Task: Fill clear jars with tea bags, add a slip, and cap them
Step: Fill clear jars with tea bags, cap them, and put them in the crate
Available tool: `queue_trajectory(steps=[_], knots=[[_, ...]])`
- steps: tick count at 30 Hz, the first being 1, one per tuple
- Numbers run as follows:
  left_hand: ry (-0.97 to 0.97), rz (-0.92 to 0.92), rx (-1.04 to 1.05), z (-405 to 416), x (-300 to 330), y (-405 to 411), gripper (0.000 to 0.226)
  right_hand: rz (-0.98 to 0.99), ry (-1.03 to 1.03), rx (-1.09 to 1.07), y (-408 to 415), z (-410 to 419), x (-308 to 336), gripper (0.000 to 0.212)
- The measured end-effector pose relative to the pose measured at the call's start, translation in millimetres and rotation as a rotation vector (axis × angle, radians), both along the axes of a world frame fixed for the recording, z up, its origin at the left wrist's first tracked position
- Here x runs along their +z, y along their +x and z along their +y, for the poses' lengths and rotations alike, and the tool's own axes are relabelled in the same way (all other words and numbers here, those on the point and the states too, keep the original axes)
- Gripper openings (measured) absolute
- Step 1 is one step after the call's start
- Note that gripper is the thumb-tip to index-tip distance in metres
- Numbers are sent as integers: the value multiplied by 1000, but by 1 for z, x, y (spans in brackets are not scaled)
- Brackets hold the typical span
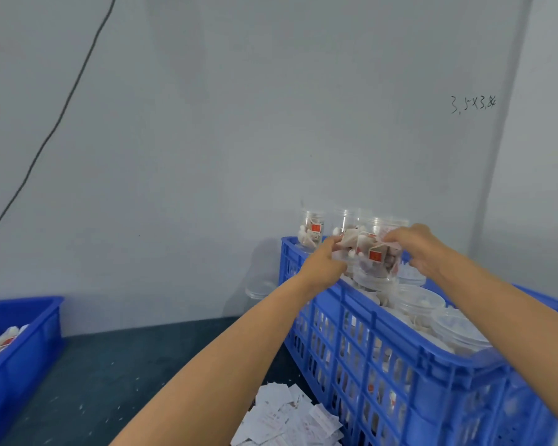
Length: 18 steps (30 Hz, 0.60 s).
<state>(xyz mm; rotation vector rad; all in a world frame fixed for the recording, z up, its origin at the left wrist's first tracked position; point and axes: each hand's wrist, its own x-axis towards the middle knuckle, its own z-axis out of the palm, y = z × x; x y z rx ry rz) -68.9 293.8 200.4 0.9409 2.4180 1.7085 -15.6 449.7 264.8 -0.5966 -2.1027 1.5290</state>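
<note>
Both hands' grip on jar above crate

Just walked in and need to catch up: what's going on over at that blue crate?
A person holds a clear jar of tea bags with both hands, left hand and right hand, above the far end of the blue crate. Capped jars already fill the crate. Paper slips lie beside it.

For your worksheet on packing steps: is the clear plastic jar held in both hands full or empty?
Full: the clear plastic jar shows tea bags with red tags through its wall. Its cap cannot be told.
</note>
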Motion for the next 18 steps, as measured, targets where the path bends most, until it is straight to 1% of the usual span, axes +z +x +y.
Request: queue_trajectory(steps=[1, 3, 5, 7, 10, 11, 18], knots=[[17, -2, 13, -7, 0, 0, 58, 40, 0, -52, 2, -7, 4, 65], [53, 11, 49, -21, -1, -1, 50, 140, 33, -135, 9, -25, 10, 61], [91, 23, 89, -35, -1, -3, 44, 247, 58, -89, 19, -48, 12, 56], [130, 10, 129, -50, -2, -4, 40, 314, 11, 41, 26, -75, 12, 49], [169, 5, 190, -74, -5, -4, 40, 337, -132, 211, 27, -115, 4, 35], [180, 7, 204, -83, -7, -3, 39, 331, -149, 245, 25, -126, -1, 31], [169, -72, 314, -134, -37, -11, 40, 198, -187, 318, -13, -179, -52, 28]])
